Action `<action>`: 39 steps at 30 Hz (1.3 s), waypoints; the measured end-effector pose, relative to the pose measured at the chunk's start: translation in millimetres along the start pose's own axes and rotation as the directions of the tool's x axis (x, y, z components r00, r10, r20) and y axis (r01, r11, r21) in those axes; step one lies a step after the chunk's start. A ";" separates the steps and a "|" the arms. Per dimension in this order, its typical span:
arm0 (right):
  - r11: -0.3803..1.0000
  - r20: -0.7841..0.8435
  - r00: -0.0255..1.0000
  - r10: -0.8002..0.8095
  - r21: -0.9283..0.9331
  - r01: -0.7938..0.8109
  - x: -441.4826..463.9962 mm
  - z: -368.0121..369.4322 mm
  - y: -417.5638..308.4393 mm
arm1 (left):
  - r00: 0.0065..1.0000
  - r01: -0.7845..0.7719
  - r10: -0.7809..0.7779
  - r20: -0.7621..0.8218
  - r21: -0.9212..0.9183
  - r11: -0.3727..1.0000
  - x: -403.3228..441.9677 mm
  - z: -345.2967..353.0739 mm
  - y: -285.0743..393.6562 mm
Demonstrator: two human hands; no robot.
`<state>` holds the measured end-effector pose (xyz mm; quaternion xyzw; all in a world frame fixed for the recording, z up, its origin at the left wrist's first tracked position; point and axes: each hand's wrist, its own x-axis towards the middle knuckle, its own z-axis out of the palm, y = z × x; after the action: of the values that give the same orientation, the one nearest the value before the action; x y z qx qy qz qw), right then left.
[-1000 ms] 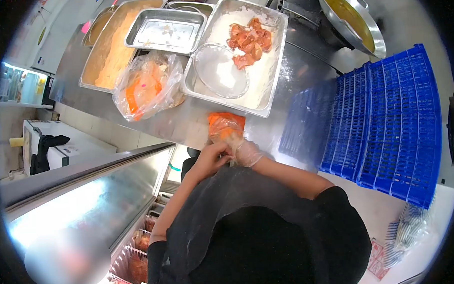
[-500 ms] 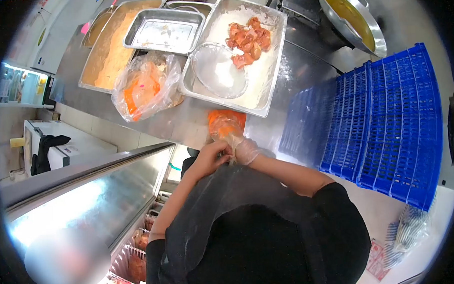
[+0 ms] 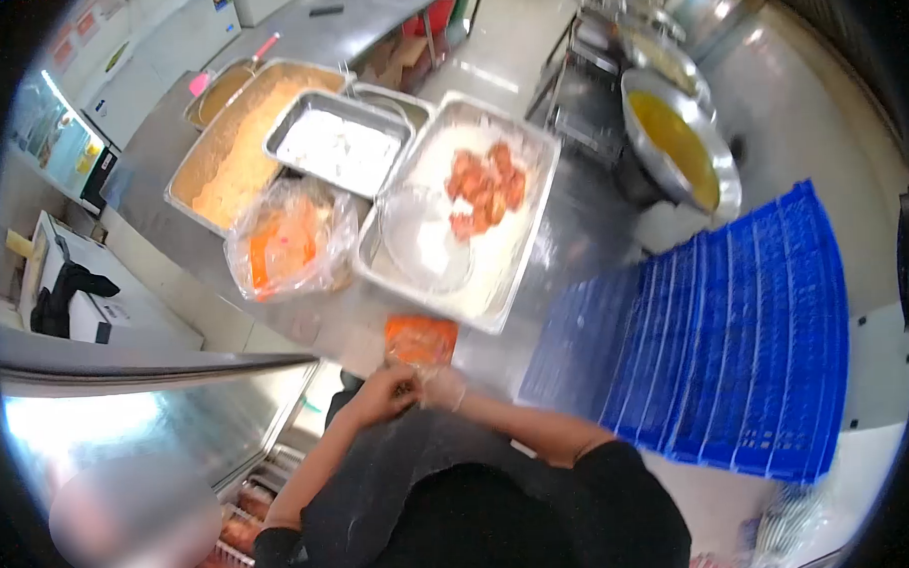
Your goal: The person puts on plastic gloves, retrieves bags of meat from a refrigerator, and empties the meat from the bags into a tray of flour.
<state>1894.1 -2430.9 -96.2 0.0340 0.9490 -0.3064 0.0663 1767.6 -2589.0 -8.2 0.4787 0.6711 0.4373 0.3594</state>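
Observation:
A clear plastic bag with an orange part (image 3: 421, 340) lies at the near edge of the steel table, directly in front of me. Both hands are at its near end, close together. My left hand (image 3: 388, 392), bare, has its fingers curled in and pinched on the gathered plastic. Beside it, my right hand (image 3: 442, 389) wears a clear disposable glove and is closed around the bag's neck. Blur and the overlapping fingers hide the exact grip. Beyond the bag stands a steel tray (image 3: 488, 321) of white flour, holding reddish raw meat pieces (image 3: 484, 188) and a round mesh sieve (image 3: 425, 247).
Left of the flour tray sit another clear bag with orange print (image 3: 283, 248), a small steel pan (image 3: 345, 146) and a tray of orange-tan crumbs (image 3: 232, 157). Blue plastic crates (image 3: 727, 340) stand at right. Behind them is a wok of yellow oil (image 3: 675, 141).
The view has tilted up and shifted, so the table things appear lower and more of the room behind shows. Both hands remain together at the bag's near end.

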 end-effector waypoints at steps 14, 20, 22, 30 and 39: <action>0.984 0.491 0.856 0.160 -0.147 -0.099 12.8 -166.7 -66.9 | 0.994 0.055 -0.069 -0.081 -0.165 0.985 -3.5 -16.7 12.2; 0.695 0.063 0.984 0.166 0.701 -0.162 -14.7 -260.6 -48.5 | 0.975 0.138 -0.187 -0.122 -0.331 0.934 -8.1 -13.1 3.5; 0.648 -0.204 0.975 0.084 0.755 0.102 -27.6 -314.2 -94.9 | 0.972 0.154 -0.194 -0.132 -0.267 0.951 -9.7 -11.3 2.2; 0.279 -0.518 0.521 -0.678 0.474 0.835 -36.7 -426.7 -193.7 | 0.967 0.195 -0.229 -0.116 -0.246 0.949 3.7 -12.1 15.9; 0.956 -0.835 0.495 -0.241 -0.293 -0.028 76.8 -344.3 -17.9 | 0.961 0.188 -0.245 -0.124 -0.354 0.916 -4.5 -4.6 -3.4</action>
<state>1780.0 -2241.9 179.5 0.1136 0.8870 -0.1205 -0.4310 1763.6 -2594.9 -9.4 0.2940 0.6623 0.5418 0.4258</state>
